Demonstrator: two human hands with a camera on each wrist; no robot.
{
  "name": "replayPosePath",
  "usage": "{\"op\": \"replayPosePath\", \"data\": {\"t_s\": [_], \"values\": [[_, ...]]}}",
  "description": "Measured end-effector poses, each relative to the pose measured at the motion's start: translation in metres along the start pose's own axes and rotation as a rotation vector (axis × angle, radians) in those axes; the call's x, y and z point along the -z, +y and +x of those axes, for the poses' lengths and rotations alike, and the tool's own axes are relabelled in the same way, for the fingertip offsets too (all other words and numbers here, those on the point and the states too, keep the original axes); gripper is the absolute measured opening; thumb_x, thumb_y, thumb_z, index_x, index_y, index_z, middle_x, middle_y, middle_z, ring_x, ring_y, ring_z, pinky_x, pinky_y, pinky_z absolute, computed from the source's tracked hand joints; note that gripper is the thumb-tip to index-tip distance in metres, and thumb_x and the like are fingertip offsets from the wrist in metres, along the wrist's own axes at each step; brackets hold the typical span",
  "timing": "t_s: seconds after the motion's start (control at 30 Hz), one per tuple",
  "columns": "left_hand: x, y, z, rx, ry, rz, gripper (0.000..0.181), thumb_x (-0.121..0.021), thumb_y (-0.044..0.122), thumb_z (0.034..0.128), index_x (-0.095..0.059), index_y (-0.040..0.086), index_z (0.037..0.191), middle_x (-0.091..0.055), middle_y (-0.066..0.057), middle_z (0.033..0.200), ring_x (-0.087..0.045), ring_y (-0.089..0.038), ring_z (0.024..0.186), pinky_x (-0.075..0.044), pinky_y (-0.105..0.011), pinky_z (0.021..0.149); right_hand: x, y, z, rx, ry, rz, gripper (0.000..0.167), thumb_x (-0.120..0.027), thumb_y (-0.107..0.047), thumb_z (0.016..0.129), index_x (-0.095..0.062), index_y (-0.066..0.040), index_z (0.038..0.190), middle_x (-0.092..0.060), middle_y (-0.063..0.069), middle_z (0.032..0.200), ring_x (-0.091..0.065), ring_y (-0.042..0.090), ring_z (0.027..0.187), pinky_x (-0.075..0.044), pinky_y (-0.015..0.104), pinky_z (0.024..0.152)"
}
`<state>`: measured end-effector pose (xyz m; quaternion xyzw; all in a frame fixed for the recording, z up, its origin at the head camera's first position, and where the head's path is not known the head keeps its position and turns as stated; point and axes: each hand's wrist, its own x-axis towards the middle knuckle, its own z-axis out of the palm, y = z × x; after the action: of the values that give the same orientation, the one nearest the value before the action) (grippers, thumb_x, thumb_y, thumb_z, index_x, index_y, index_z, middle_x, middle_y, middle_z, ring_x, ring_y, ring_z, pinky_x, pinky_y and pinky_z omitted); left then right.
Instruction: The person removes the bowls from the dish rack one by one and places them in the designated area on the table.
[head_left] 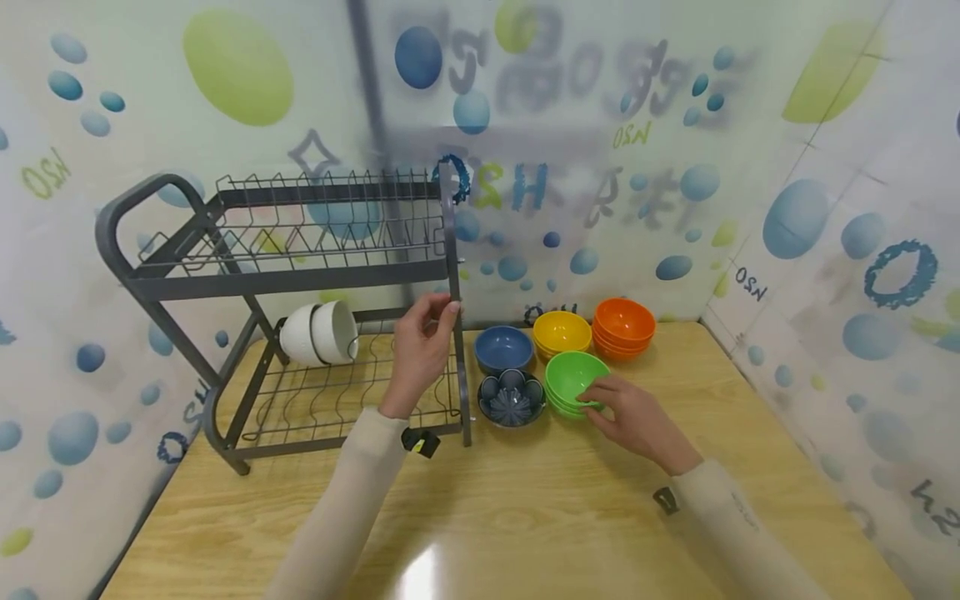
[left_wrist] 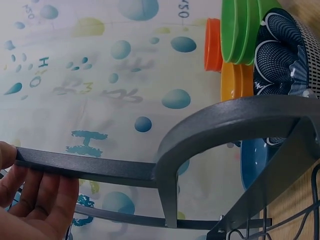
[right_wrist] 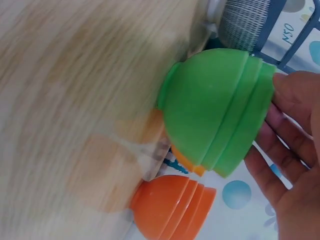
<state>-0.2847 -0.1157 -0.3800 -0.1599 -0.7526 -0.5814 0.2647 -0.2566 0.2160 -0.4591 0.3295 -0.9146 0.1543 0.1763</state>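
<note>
My left hand (head_left: 422, 354) holds the front right post of a dark grey two-tier dish rack (head_left: 300, 283). In the left wrist view its thumb lies on one side of the post and the fingers (left_wrist: 42, 195) on the other. At the right, my right hand (head_left: 637, 421) pinches the near rim of the top green bowl (head_left: 573, 379) in a stack standing on the table. The right wrist view shows the nested green bowls (right_wrist: 210, 110) from the side, with the thumb at the rim and the fingers partly behind it.
Two white bowls (head_left: 303, 335) sit tilted on the rack's lower tier. Right of the rack stand a blue bowl (head_left: 504, 350), a dark patterned bowl (head_left: 512, 400), yellow bowls (head_left: 561, 332) and stacked orange bowls (head_left: 624, 325). Patterned walls border the wooden table (head_left: 495, 517).
</note>
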Motion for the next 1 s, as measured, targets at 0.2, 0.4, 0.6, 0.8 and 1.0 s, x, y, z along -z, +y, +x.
{"op": "replayPosePath", "data": {"t_s": [0.2, 0.4, 0.6, 0.8, 1.0], "values": [[0.001, -0.002, -0.002, -0.008, 0.002, 0.027, 0.027, -0.061, 0.026, 0.1042, -0.069, 0.004, 0.118, -0.072, -0.014, 0.104, -0.07, -0.027, 0.095, -0.059, -0.038, 0.082, 0.006, -0.014, 0.013, -0.031, -0.011, 0.074, 0.029, -0.081, -0.021, 0.089, -0.075, -0.01, 0.115, -0.073, 0.004, 0.115, -0.068, 0.023, 0.109, -0.059, 0.044, 0.096], [0.001, -0.002, -0.002, -0.015, 0.004, 0.017, 0.028, -0.061, 0.026, 0.1044, -0.069, 0.003, 0.118, -0.073, -0.015, 0.104, -0.07, -0.027, 0.093, -0.054, -0.02, 0.076, 0.009, -0.026, 0.033, -0.022, 0.002, 0.148, 0.035, -0.079, -0.02, 0.091, -0.071, -0.01, 0.123, -0.07, 0.005, 0.126, -0.065, 0.025, 0.119, -0.054, 0.048, 0.103], [0.001, -0.001, 0.001, -0.004, -0.014, -0.001, 0.026, -0.061, 0.025, 0.1043, -0.07, 0.004, 0.119, -0.073, -0.015, 0.105, -0.072, -0.028, 0.095, -0.058, -0.028, 0.081, 0.012, -0.039, 0.052, -0.006, 0.013, 0.211, 0.041, -0.077, -0.026, 0.094, -0.068, -0.013, 0.131, -0.068, 0.004, 0.128, -0.064, 0.023, 0.119, -0.054, 0.045, 0.103], [0.009, 0.002, 0.005, 0.02, -0.08, 0.041, 0.029, -0.061, 0.026, 0.1045, -0.069, 0.004, 0.122, -0.073, -0.014, 0.109, -0.07, -0.027, 0.097, -0.06, -0.033, 0.083, 0.017, -0.053, 0.074, 0.0, 0.005, 0.278, 0.047, -0.072, -0.032, 0.097, -0.062, -0.015, 0.14, -0.063, 0.003, 0.137, -0.062, 0.019, 0.113, -0.055, 0.041, 0.101], [0.029, 0.0, 0.008, 0.031, -0.201, 0.145, 0.028, -0.061, 0.028, 0.1045, -0.072, 0.007, 0.12, -0.074, -0.014, 0.112, -0.071, -0.028, 0.098, -0.061, -0.045, 0.088, 0.02, -0.067, 0.094, 0.022, 0.029, 0.362, 0.051, -0.072, -0.031, 0.097, -0.057, -0.015, 0.143, -0.064, 0.003, 0.134, -0.064, 0.016, 0.104, -0.057, 0.037, 0.089]]}}
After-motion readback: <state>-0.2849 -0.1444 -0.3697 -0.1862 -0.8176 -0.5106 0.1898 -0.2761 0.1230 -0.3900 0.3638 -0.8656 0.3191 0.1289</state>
